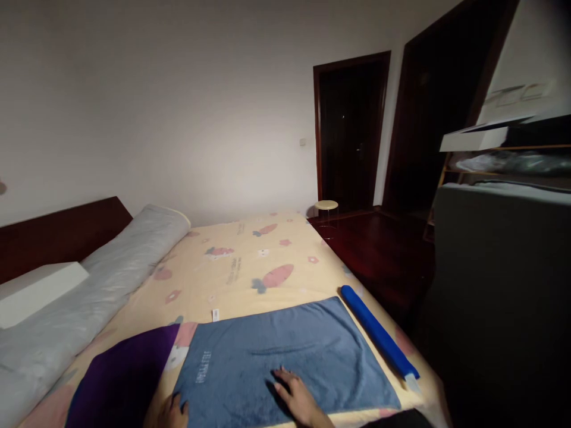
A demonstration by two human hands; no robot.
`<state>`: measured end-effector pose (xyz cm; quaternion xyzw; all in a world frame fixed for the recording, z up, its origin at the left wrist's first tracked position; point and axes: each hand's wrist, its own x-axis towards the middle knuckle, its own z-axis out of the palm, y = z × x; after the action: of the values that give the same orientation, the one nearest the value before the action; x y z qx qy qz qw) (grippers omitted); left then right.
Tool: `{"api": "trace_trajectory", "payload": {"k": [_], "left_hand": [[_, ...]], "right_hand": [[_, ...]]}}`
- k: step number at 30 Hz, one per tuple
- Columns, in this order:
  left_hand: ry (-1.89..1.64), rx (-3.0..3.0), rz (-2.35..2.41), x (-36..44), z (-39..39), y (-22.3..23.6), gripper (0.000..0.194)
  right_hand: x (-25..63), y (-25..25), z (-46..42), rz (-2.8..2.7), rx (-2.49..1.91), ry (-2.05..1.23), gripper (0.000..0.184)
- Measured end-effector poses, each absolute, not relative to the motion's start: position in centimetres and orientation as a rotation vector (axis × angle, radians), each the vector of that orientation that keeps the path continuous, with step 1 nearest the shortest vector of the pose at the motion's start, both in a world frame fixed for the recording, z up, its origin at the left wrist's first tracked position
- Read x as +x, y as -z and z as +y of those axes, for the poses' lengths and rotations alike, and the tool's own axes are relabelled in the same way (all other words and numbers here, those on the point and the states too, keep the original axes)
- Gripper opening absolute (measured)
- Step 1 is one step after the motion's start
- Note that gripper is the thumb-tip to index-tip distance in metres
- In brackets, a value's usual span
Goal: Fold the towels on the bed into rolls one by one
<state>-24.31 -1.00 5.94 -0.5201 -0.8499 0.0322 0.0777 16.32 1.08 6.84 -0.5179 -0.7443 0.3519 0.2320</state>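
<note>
A blue-grey towel [285,351] with pale lettering near its left end lies spread on the bed, with a few creases toward its right side. My right hand [297,395] rests on the towel near its front edge, fingers apart and holding nothing. At the towel's lower left corner is my left hand [173,411], cut off by the bottom of the picture; its visible fingers lie at the edge, slightly apart. A dark purple cloth [129,371] lies to the left of the towel. Along the right side is a long blue roll [377,330] with a pale tag at its near end.
The bed has a yellow sheet [241,238] printed with carrots. A long grey bolster [120,255] and a white box [42,291] lie by the dark headboard [62,232]. Beyond stand a round stool [326,205] and a dark door [352,137]. A loaded shelf [504,157] rises at right.
</note>
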Motion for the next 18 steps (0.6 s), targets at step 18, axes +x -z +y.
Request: {"api": "trace_trajectory", "payload": {"k": [18], "left_hand": [[-0.115,-2.982,-1.551,-3.9,-1.4,-5.6,0.074]], "right_hand": [[24.5,-4.6,3.9,-1.913,-1.780,-0.492,0.048]]}}
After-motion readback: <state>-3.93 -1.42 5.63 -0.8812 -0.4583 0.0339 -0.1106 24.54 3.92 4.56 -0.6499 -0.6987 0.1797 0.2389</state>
